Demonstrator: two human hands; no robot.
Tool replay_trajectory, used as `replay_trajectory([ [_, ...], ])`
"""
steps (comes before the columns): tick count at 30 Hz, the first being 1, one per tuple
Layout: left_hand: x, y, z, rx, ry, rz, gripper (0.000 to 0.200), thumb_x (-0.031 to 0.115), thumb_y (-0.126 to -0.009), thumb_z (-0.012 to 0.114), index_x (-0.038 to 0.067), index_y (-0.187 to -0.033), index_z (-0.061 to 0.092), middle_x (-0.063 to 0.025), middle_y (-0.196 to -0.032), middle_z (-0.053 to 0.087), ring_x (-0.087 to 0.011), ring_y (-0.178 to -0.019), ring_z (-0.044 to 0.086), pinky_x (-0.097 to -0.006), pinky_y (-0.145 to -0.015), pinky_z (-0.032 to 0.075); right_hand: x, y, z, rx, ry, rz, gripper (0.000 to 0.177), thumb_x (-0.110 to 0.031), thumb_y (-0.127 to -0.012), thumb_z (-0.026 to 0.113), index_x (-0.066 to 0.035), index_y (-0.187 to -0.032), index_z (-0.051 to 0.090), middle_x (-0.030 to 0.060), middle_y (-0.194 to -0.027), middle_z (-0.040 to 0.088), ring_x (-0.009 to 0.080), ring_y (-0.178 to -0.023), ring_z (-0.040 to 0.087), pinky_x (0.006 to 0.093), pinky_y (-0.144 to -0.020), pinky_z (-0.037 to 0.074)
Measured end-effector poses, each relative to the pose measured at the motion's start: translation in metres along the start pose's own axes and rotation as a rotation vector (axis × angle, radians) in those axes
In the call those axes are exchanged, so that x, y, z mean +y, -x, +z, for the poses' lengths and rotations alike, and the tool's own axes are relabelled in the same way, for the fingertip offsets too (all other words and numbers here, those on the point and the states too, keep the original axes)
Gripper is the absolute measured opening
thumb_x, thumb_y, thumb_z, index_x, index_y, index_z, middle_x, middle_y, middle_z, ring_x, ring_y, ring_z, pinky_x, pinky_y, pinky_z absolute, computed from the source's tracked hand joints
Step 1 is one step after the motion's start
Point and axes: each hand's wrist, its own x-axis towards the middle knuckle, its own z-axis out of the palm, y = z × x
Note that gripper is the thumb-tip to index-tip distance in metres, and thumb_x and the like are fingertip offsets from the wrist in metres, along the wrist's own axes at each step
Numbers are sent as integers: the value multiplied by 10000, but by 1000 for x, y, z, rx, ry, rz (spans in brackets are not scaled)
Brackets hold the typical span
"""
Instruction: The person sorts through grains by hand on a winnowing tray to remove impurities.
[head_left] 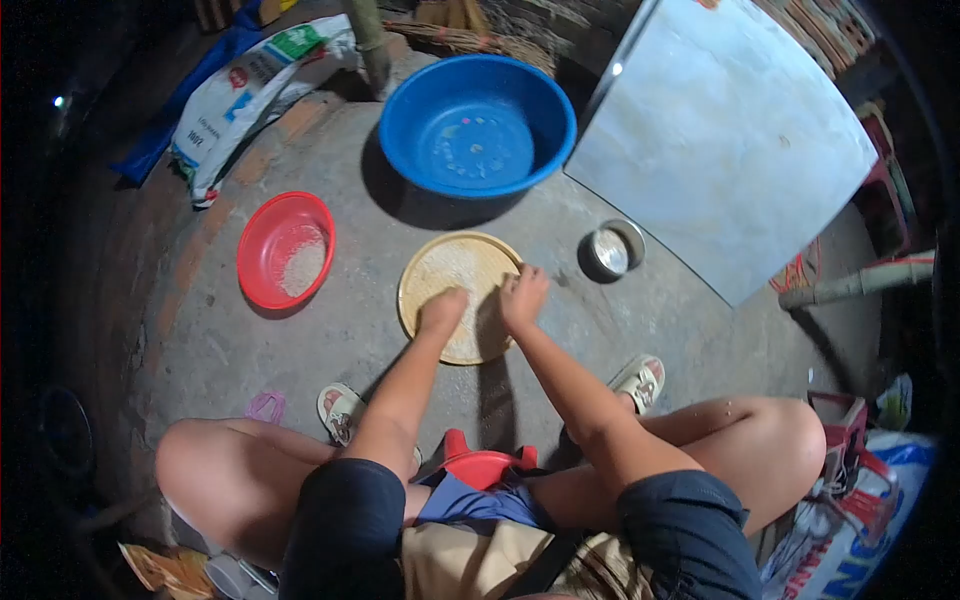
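Observation:
A round, shallow woven tray (415, 270) with a yellow rim lies on the concrete floor between my feet. Pale grains or meal (455, 265) are spread thinly over it. My left hand (442, 310) is closed in a fist over the tray's lower middle; whatever it may hold is hidden. At the tray's right side, my right hand (524, 298) has its fingers curled in by the rim. I cannot make out what lies inside those fingers, or whether they grip the rim.
A red basin (258, 265) holding some pale grain stands left. A large blue basin (400, 165) sits beyond the tray. To the right are a metal pot (632, 238) with pale contents and a big pale panel (720, 140). A printed sack (240, 100) lies far left.

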Motion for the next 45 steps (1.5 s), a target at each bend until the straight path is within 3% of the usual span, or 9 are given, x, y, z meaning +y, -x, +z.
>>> replay_trajectory([
  [7,81,-5,-27,250,1041,-314,331,296,-919,414,-10,-827,503,-205,-699,545,-347,-669,557,-417,-646,419,-14,-19,11,-674,-1032,745,338,-288,-899,374,-9,-881,564,159,-835,598,280,-787,574,383,-732,454],
  [11,106,-1,-14,362,370,130,232,209,-903,429,4,-803,472,-178,-721,529,-363,-727,524,-413,-680,422,15,-21,43,-1025,-1671,757,332,-280,-899,350,-36,-855,569,123,-827,604,259,-732,582,379,-719,477],
  [18,100,11,-38,583,-50,492,217,174,-861,465,39,-1003,559,-148,-1041,559,-302,-970,519,-367,-817,418,66,-70,34,-1089,-1450,981,243,-225,-854,378,-65,-729,512,69,-605,516,203,-489,484,320,-445,423],
  [25,7,-2,-25,523,226,-76,213,149,-882,424,31,-1000,555,-171,-1028,576,-323,-953,546,-381,-822,423,94,-155,-54,187,-454,161,373,-260,-869,412,-16,-593,478,65,-541,473,211,-504,470,387,-486,354],
  [26,7,3,-35,501,179,-102,230,140,-876,425,35,-1035,554,-180,-1051,575,-333,-967,546,-385,-832,425,94,-161,-65,319,-425,197,491,-303,-890,399,63,-590,526,254,-580,525,294,-505,499,454,-550,375],
  [29,-14,-4,-25,585,188,-71,266,137,-873,427,47,-1097,537,-177,-1090,561,-333,-1002,533,-381,-858,417,111,-171,-95,177,-200,231,408,-333,-888,410,22,-846,606,232,-764,603,330,-712,595,454,-668,419],
  [32,-14,-8,-22,492,169,-51,366,144,-875,429,35,-1225,443,-188,-1229,472,-332,-1132,447,-371,-951,355,127,-166,-86,-504,291,250,498,-384,-875,424,-84,-1273,412,193,-1315,387,397,-1253,292,615,-986,176],
  [38,-4,-1,-3,253,-147,132,551,267,-902,403,20,-1363,228,-150,-1443,170,-298,-1343,116,-410,-1091,98,79,-75,-55,30,416,-267,508,-286,-786,567,-87,-1236,441,175,-1336,352,392,-1284,224,629,-982,157],
  [45,33,31,24,156,-111,514,449,269,-859,480,38,-1241,435,-126,-1331,381,-268,-1256,320,-376,-1047,252,36,-11,-29,-361,100,-676,465,-190,-655,668,-99,-1078,498,124,-1157,451,320,-1108,409,469,-920,315],
])
